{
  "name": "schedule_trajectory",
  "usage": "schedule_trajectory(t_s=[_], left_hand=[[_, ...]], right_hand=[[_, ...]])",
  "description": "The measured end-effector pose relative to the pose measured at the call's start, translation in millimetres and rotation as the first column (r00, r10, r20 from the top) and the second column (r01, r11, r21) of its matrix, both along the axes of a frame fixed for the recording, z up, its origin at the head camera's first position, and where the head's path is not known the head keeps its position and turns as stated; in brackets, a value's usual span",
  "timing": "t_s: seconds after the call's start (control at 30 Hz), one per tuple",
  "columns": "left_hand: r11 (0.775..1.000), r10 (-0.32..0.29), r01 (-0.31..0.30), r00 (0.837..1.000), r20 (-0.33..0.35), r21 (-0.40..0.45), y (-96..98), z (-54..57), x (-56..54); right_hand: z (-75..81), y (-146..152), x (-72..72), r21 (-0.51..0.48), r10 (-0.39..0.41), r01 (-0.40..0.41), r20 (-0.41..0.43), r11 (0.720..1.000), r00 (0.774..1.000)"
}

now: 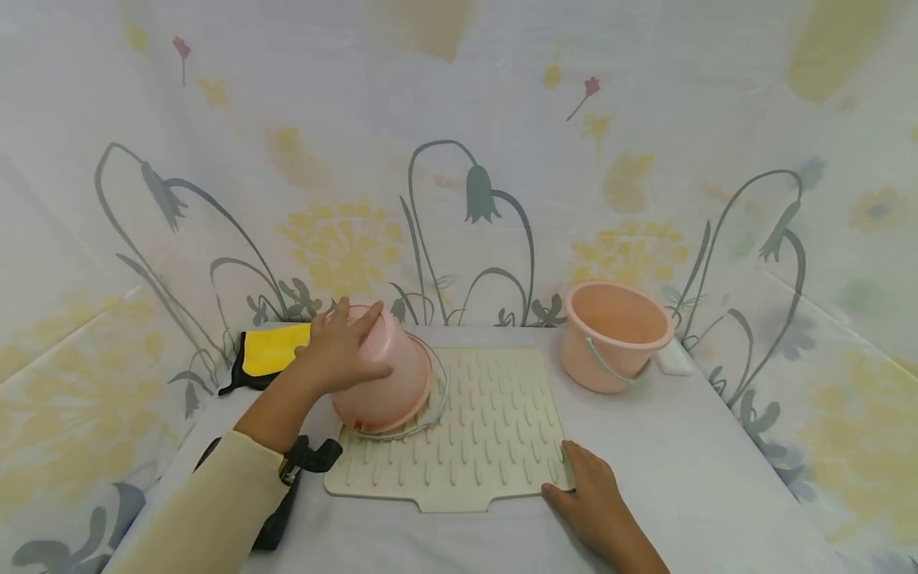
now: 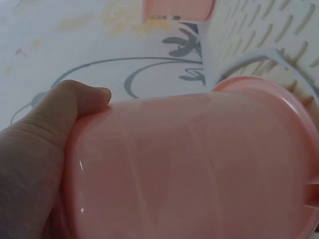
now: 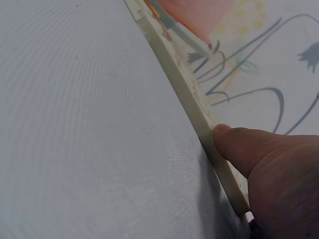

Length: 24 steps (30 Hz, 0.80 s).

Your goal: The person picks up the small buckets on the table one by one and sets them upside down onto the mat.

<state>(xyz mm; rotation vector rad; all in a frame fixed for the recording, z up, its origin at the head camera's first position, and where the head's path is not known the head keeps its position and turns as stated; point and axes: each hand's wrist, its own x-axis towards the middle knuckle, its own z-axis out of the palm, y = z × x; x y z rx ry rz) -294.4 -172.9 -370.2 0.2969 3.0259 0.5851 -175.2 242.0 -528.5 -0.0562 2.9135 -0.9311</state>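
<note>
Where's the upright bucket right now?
In the head view, the upright bucket stands right of centre, beside the board, near the flowered backdrop.

Upright bucket (image 1: pixel 617 339): pink, mouth up.
White item (image 1: pixel 676 360): just right of bucket, partly hidden.
Yellow-and-black item (image 1: pixel 272 351): well left of bucket.
Black object (image 1: pixel 276 526): left of bucket, nearer viewer.
Floral backdrop (image 1: pixel 488 104): behind bucket.
White cloth (image 1: pixel 703 470): under bucket.

Cream sleeve (image 1: pixel 204 506), black wrist mount (image 1: pixel 315 456)

You face a white floral-print backdrop (image 1: pixel 488 96) across the frame's top, above a white tablecloth (image 1: pixel 717 478) at lower right.
</note>
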Motion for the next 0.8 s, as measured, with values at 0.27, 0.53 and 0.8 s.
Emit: schedule_trajectory(t_s=[0.27,0.53,0.8], left_hand=[[0.999,-0.024,0.025,0.999,0.029,-0.048,15.5,1.9,-8.6],[0.985,-0.106,0.111,0.993,0.042,-0.129,27.8,3.9,-15.3],[0.985,-0.107,0.111,0.994,0.035,-0.134,34.1,-0.5,-21.5]], right_hand=[[-1.7,0.9,-1.3,0.002,-0.003,0.003,-0.004,1.000,1.000],[0.7,1.4,-1.1,0.001,0.005,-0.005,-0.034,1.000,0.999],[-0.4,2.5,-1.8,0.007,0.012,-0.011,-0.058,1.000,0.998]])
